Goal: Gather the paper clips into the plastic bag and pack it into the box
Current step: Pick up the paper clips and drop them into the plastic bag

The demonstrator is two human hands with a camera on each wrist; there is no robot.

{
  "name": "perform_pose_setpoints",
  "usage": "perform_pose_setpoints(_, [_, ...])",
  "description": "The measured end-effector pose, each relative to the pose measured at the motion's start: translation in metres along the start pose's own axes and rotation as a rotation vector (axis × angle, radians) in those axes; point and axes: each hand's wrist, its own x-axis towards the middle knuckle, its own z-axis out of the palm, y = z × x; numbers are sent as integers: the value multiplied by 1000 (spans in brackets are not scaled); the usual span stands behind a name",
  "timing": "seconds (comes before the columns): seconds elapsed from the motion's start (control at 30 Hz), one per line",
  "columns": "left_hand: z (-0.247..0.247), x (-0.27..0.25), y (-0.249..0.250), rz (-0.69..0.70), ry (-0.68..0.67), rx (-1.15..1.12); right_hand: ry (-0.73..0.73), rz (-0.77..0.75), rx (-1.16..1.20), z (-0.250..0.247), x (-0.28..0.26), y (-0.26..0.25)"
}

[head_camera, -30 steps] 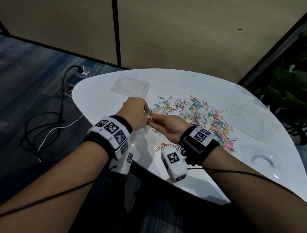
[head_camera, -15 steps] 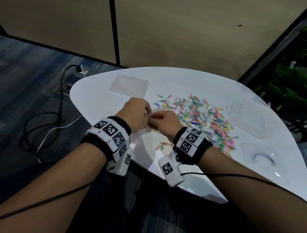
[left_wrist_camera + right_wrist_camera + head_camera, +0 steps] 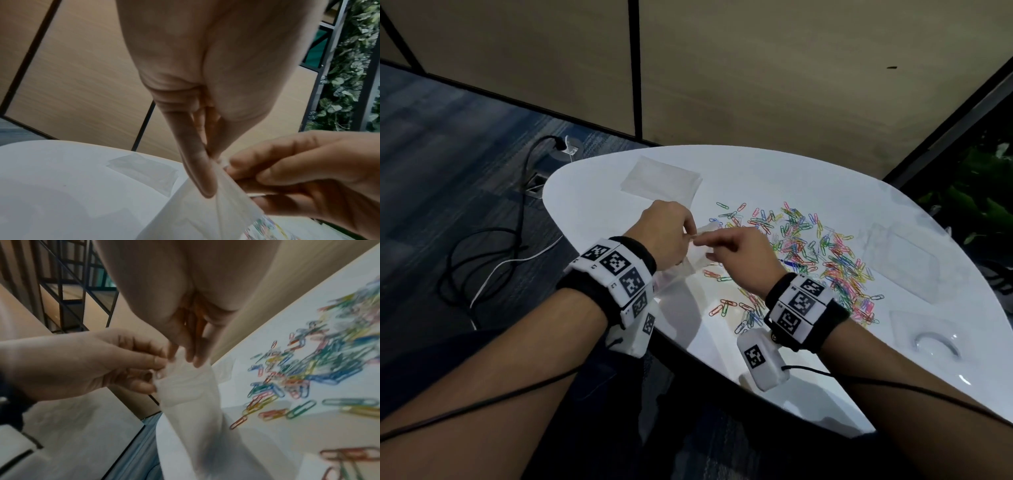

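1. Clear plastic, thin and crumpled, is the plastic bag (image 3: 697, 255) in the head view; it is held up just above the near-left part of the white surface (image 3: 774, 178). The left hand (image 3: 664, 236) pinches its top edge from the left, and the right hand (image 3: 739, 255) pinches the same edge from the right, fingertips almost meeting. Coloured paper clips (image 3: 822, 257) lie scattered to the right of the hands, with a few more near the right wrist. A flat stack of spare bags (image 3: 661, 181) lies at the far left of the surface. A clear plastic box (image 3: 900, 260) sits at the right, past the clips, and a clear lid-like piece (image 3: 924, 337) lies nearer on the right.

2. In the left wrist view, the left hand (image 3: 205, 146) has thumb and fingers closed tight on the top rim of the plastic bag (image 3: 205, 211). The right hand (image 3: 298, 175) grips the rim from the right with curled fingers. The spare bags (image 3: 144, 170) lie behind on the surface.

3. In the right wrist view, the right hand (image 3: 185, 340) pinches the top of the plastic bag (image 3: 189, 394), which hangs down to the surface. The left hand (image 3: 92, 363) grips the bag's left edge. Paper clips (image 3: 308, 366) are spread at the right; the picture is blurred there.
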Motion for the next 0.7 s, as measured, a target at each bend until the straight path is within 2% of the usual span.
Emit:
perform_pose_setpoints(0.07, [-7, 3, -6, -29, 24, 1, 93, 13, 101, -14, -5, 3])
perform_pose_setpoints(0.1, [-11, 4, -9, -46, 40, -5, 101, 41, 43, -20, -9, 9])
perform_pose_setpoints(0.17, [-18, 3, -13, -73, 64, -21, -22, 202, -273, -32, -20, 33])
perform_pose_setpoints(0.23, [-23, 1, -15, -81, 73, -25, -246, 458, -611, -36, -37, 62])
perform_pose_setpoints(0.3, [-26, -1, -17, -81, 72, -20, -331, 564, -712, -27, -55, 82])
perform_pose_setpoints(0.4, [-28, -2, -19, -92, 79, -38, -162, 466, -620, -6, -68, 97])
perform_pose_setpoints(0.5, [-30, -3, -22, -108, 89, -56, -4, 387, -474, 12, -56, 103])
perform_pose_setpoints(0.7, [-31, -2, -26, -137, 88, -96, 106, 251, -472, 24, -10, 100])
